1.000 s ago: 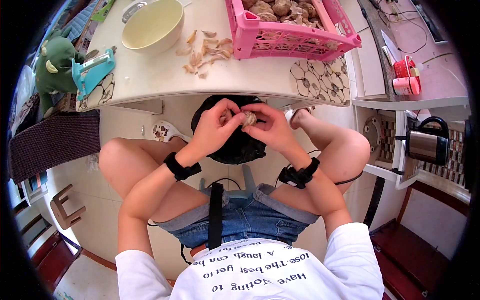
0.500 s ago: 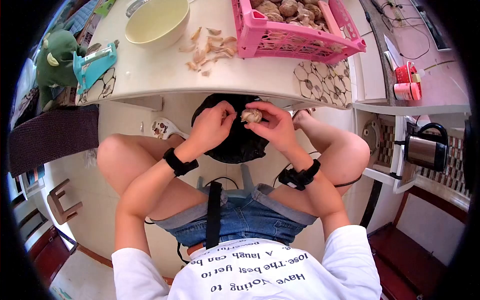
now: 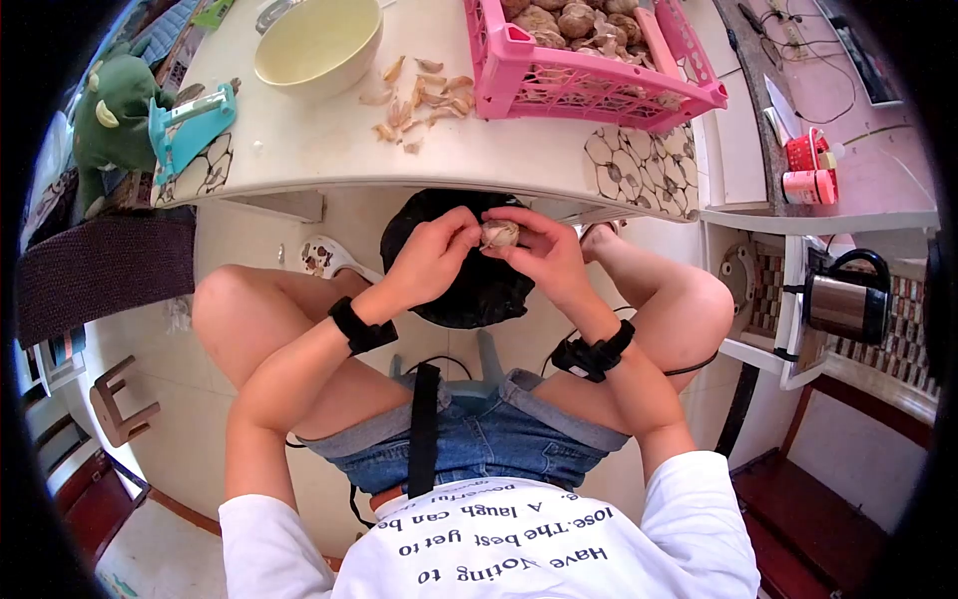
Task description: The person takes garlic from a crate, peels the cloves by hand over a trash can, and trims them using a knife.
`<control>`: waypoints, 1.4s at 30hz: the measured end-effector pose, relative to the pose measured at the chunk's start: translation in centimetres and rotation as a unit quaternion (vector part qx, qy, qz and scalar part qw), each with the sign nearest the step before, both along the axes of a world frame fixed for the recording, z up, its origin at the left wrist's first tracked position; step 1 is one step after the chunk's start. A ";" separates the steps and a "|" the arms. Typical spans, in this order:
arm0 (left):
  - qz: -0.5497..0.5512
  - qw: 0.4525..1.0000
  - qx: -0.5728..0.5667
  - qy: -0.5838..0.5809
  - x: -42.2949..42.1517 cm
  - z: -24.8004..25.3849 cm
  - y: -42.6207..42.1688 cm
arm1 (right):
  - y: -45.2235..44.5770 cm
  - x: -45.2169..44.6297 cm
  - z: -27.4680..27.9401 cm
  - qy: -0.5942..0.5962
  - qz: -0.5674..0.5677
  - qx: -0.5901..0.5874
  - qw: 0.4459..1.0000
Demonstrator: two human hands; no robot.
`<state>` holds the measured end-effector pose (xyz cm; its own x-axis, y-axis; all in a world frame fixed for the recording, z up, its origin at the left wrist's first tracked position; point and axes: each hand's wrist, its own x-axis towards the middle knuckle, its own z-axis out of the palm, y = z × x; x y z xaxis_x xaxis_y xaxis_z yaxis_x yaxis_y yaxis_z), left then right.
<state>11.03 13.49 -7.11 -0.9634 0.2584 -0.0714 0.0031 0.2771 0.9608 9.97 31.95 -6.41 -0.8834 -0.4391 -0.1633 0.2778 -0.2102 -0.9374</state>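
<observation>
My right hand [image 3: 547, 252] holds a garlic bulb [image 3: 500, 235] between thumb and fingers, over a black bag [image 3: 469, 295] below the table edge. My left hand [image 3: 435, 258] is closed, its fingertips pinched together at the bulb's left side; whether a piece of skin is between them is too small to tell. On the table [image 3: 329, 150] lie several loose garlic cloves [image 3: 424, 98]. Behind them to the left is a pale yellow bowl [image 3: 319, 45]. A pink crate [image 3: 599, 100] full of garlic bulbs stands at the right.
A turquoise tool [image 3: 190, 125] sits at the table's left end beside a green plush toy [image 3: 112, 115]. Off to the right, an electric kettle [image 3: 846, 299] stands on a shelf. A small wooden stool [image 3: 125, 401] is on the floor at left.
My left hand moved away from the bulb, then came back to its side. The bulb has stayed in my right hand. The view has shifted slightly.
</observation>
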 end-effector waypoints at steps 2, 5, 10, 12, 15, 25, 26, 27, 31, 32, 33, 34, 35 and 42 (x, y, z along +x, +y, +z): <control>-0.001 1.000 0.023 -0.007 -0.1 -0.6 -0.1 | -0.1 -0.1 -0.1 0.002 0.000 -0.007 1.000; 0.008 0.994 0.080 -0.080 -0.1 -0.5 -0.2 | 0.0 -0.1 -0.2 0.015 -0.006 0.010 1.000; -0.025 0.992 -0.121 0.001 0.2 1.3 0.1 | -0.4 0.3 -0.1 0.039 0.005 0.062 0.997; -0.020 0.989 -0.142 0.034 0.5 1.1 0.3 | -0.4 0.4 -0.1 0.024 0.007 0.065 0.998; -0.013 0.983 -0.162 0.081 0.6 0.8 0.4 | -0.5 0.3 -0.3 0.005 0.002 0.066 0.998; 0.037 0.970 0.189 -0.150 -0.3 -0.1 0.5 | 0.1 -0.6 0.8 -0.065 -0.006 -0.001 0.998; 0.036 0.970 0.189 -0.150 -0.5 0.0 0.1 | 0.4 -0.6 0.6 -0.065 -0.008 -0.001 0.998; 0.011 0.940 0.245 -0.239 -0.7 0.7 -0.6 | 0.7 -0.6 0.2 -0.066 0.000 0.005 0.998; 0.012 0.961 0.201 -0.190 -0.4 -0.5 -0.5 | 0.6 -0.2 -0.8 -0.047 -0.026 0.009 0.999; 0.047 0.994 0.078 -0.059 -0.3 -1.1 0.0 | 0.5 -0.2 -0.9 -0.047 -0.025 0.009 0.999; 0.048 0.994 0.078 -0.059 -0.2 -0.5 0.2 | 0.5 -0.2 -1.0 -0.033 -0.021 0.037 0.999; 0.046 0.998 0.032 -0.023 -0.1 0.1 0.3 | 0.4 -0.1 -1.1 -0.018 -0.017 0.065 0.998; 0.043 0.999 -0.013 0.014 0.0 0.8 0.4 | 0.4 -0.1 -1.2 -0.018 -0.016 0.066 0.998; 0.039 0.991 -0.072 0.110 0.4 1.1 0.8 | -0.2 0.4 -1.2 -0.005 -0.015 0.096 0.995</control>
